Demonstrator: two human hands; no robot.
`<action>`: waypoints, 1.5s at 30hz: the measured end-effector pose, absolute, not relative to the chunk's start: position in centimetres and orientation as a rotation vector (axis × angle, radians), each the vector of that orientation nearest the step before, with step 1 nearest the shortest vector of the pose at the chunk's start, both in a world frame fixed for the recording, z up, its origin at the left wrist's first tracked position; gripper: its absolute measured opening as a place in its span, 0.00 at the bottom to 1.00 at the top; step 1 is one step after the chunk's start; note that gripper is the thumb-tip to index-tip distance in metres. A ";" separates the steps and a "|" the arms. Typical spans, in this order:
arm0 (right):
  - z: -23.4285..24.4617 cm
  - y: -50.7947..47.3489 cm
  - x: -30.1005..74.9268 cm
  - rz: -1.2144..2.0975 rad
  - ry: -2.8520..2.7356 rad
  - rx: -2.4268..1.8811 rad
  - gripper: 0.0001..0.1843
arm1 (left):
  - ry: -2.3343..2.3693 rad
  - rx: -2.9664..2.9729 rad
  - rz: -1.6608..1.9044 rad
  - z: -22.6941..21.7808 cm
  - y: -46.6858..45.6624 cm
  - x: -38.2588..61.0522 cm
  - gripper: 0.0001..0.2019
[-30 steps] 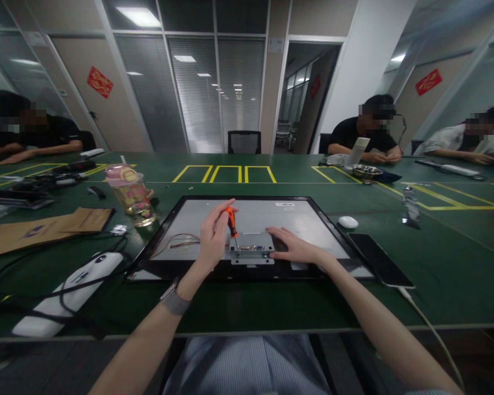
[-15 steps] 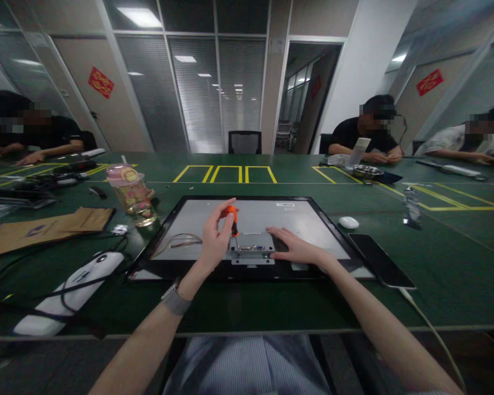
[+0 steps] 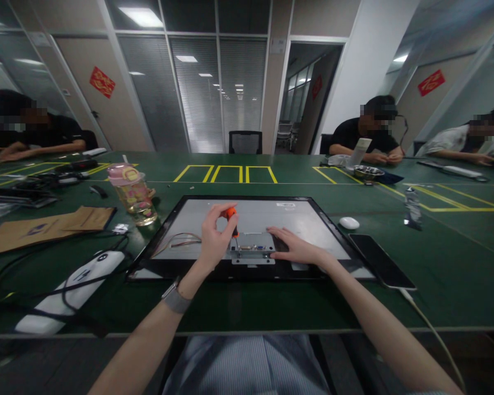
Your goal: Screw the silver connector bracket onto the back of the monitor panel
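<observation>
An orange and black screwdriver [image 3: 231, 213] stands nearly upright between the thumb and fingers of my left hand [image 3: 216, 237]. Its shaft points down at the left end of a metal bracket [image 3: 253, 260] with a row of ports; the tip is too small to make out. This bracket sits on the back of a flat display panel [image 3: 247, 214], grey with a black frame. My right hand [image 3: 294, 245] lies with fingers spread at the bracket's right side, touching it. Thin coloured wires [image 3: 181, 240] run over the panel left of my left hand.
A pink-lidded bottle [image 3: 134, 192], a brown paper bag [image 3: 45, 227] and a white power strip [image 3: 72, 291] with black cables are at left. To the right lie a white case [image 3: 349, 223] and a phone [image 3: 381, 260] on its cable. Several people sit across the green table [image 3: 271, 307].
My left thumb and fingers have closed further round the screwdriver's handle. The screwdriver and my right hand stay in about the same place.
</observation>
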State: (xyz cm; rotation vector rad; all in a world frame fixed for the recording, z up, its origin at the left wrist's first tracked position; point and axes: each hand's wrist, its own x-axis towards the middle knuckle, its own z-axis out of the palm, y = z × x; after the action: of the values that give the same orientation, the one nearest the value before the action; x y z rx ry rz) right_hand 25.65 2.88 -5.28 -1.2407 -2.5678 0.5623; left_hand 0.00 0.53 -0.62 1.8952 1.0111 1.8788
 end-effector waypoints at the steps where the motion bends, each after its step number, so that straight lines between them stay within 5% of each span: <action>1: -5.2 2.8 25.6 0.566 -2.566 -1.247 0.45 | 1.021 1.898 1.904 -0.6 0.6 0.0 0.10; 25: -4.7 2.6 25.4 0.586 -2.561 -1.263 0.45 | 0.935 1.841 1.755 -0.2 -0.5 0.1 0.15; 45: -5.4 2.9 25.7 0.595 -2.546 -1.222 0.45 | 0.986 1.893 1.820 -0.4 0.0 -0.1 0.10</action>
State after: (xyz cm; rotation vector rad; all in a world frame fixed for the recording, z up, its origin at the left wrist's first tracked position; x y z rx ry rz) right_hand 25.67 2.93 -5.39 -1.2219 -2.5459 0.5949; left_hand -0.06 0.04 -0.38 1.8929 0.9856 1.8204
